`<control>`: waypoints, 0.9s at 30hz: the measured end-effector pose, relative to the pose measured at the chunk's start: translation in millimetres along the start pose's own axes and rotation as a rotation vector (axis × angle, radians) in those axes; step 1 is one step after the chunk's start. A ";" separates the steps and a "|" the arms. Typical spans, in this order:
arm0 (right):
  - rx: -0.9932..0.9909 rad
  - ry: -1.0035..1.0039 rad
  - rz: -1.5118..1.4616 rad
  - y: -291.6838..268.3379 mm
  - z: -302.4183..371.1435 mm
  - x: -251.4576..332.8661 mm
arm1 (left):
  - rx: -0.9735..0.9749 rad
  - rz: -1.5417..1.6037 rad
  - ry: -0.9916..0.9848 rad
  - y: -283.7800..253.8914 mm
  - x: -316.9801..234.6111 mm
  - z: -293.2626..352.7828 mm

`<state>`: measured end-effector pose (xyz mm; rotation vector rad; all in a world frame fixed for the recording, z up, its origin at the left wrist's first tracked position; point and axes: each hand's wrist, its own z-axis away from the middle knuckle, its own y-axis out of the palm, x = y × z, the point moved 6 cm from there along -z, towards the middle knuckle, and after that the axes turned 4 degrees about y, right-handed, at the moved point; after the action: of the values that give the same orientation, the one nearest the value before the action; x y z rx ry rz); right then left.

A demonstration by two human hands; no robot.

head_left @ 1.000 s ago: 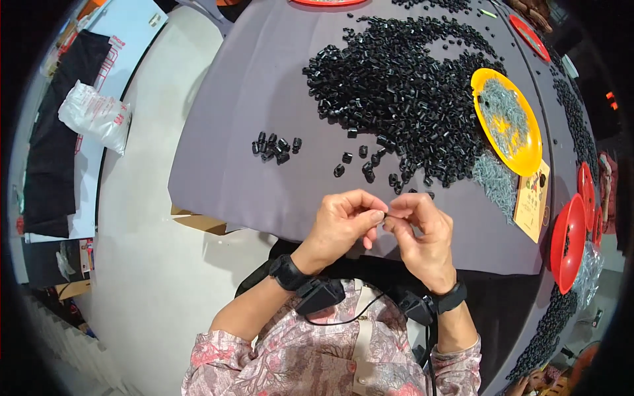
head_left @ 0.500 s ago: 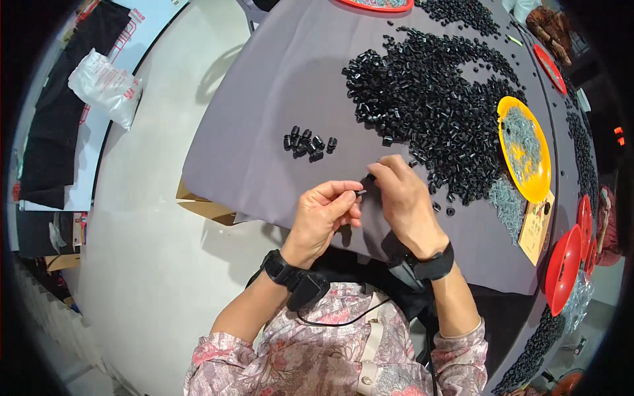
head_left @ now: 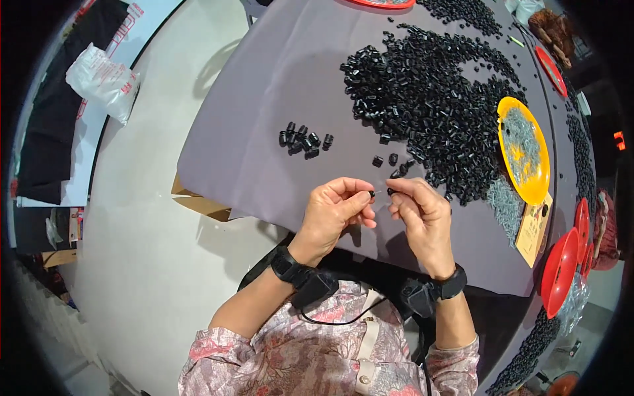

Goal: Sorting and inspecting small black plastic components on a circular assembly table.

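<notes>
Over the near part of the grey-covered table (head_left: 264,125), my two hands face each other, fingertips a short gap apart. Thumb and fingers of my left hand (head_left: 330,214) pinch a small black plastic piece (head_left: 372,194), with a thin grey pin sticking out toward the right. My right hand (head_left: 428,221) pinches another small black plastic piece (head_left: 391,191), partly covered by its fingertips. Just beyond lie a few loose black pieces (head_left: 378,160) beside a big heap of the same black cylinders (head_left: 416,105). Farther left is a separate small cluster of black pieces (head_left: 304,140).
Right of the heap, a yellow plate (head_left: 544,175) holds grey pins. More grey pins (head_left: 504,208) lie beside it, next to a printed card (head_left: 533,231). A red bowl (head_left: 559,270) is at the right edge. Another person's hand and sleeve (head_left: 551,33) show at far right.
My right hand has drawn back from the heap's edge and turned toward my left hand, a black piece in its fingers. My left hand has shifted slightly right.
</notes>
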<state>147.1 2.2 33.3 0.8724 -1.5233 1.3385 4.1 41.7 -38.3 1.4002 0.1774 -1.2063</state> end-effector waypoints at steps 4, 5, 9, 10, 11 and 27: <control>-0.047 0.089 -0.150 -7.3 8.1 -5.5 | 0.017 -0.104 0.020 13.7 2.8 -1.2; -0.050 0.088 -0.154 -8.2 10.3 -5.3 | 0.019 -0.109 0.019 15.2 4.0 -1.0; -0.045 0.023 -0.029 -10.3 15.2 -3.4 | 0.041 -0.152 0.024 23.7 4.4 -0.4; -0.057 -0.058 0.021 -12.1 16.2 0.2 | 0.045 -0.195 0.021 25.9 3.1 -0.3; -0.058 -0.058 0.020 -14.0 16.7 0.0 | 0.046 -0.197 0.021 27.9 1.9 -1.0; -0.125 -0.175 0.220 -25.6 28.8 2.2 | 0.022 -0.214 0.018 40.6 20.6 -1.9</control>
<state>165.0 -30.3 44.0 0.7769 -1.8622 1.3324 43.4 21.4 -27.5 1.4389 0.3343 -1.3752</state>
